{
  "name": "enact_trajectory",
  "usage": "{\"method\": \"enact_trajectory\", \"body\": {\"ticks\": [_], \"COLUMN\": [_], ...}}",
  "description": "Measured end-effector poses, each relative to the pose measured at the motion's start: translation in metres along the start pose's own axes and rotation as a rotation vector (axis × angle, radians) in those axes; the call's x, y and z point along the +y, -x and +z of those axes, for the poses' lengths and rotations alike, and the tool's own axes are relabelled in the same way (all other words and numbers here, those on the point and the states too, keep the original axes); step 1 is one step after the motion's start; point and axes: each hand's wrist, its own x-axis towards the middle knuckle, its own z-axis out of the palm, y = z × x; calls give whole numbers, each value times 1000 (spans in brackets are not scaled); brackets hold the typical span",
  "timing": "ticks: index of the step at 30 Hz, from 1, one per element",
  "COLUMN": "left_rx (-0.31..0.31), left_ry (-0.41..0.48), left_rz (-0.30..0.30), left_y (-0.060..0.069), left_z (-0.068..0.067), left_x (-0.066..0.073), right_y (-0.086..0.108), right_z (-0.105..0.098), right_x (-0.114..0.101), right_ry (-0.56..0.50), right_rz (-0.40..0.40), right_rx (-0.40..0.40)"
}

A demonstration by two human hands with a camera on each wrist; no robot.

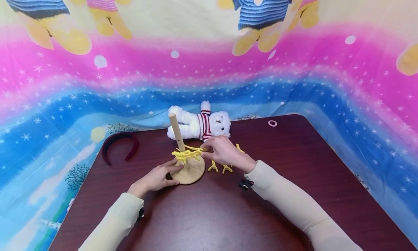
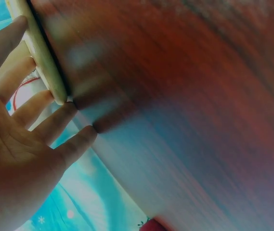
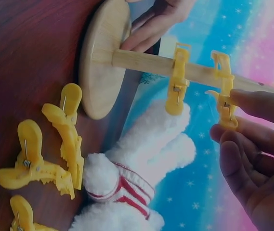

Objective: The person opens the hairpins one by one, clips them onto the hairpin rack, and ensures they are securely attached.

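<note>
A wooden stand with a round base [image 1: 195,175] and an upright post [image 1: 176,131] stands on the table. My left hand [image 1: 156,177] rests against the base's left edge; in the left wrist view its fingers are spread and fairly straight, with tips at the rim. My right hand [image 1: 223,152] pinches a yellow spring clip [image 3: 227,98] between thumb and fingers, its jaws up against the post. Another yellow clip [image 3: 176,82] hangs on the post nearer the base. Several more yellow clips [image 3: 28,154] stand on the table, partly hidden by my right hand in the head view.
Behind the stand lies a white teddy bear [image 1: 189,126] in a red-striped top. At the back left is a dark red headband [image 1: 119,135]. A small pale pink ring [image 1: 272,123] lies at the back right. A printed cloth [image 1: 202,69] hangs around the table.
</note>
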Motion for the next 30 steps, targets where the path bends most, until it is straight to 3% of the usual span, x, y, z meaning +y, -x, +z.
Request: {"method": "enact_trajectory", "body": {"ticks": [15,23,30], "left_rx": [2,10,4], "left_ry": [-6,-17,-12], "left_rz": [-1,14,3], "left_y": [1,0,0], "left_z": [0,-1,0], "left_x": [1,0,0], "right_y": [-10,-11,-11], "right_z": [14,15,16], "right_x": [-7,-6,-4], "right_ry": [-2,-34,-19], "right_rz": [31,92,87], "right_rx": [9,-2,10]}}
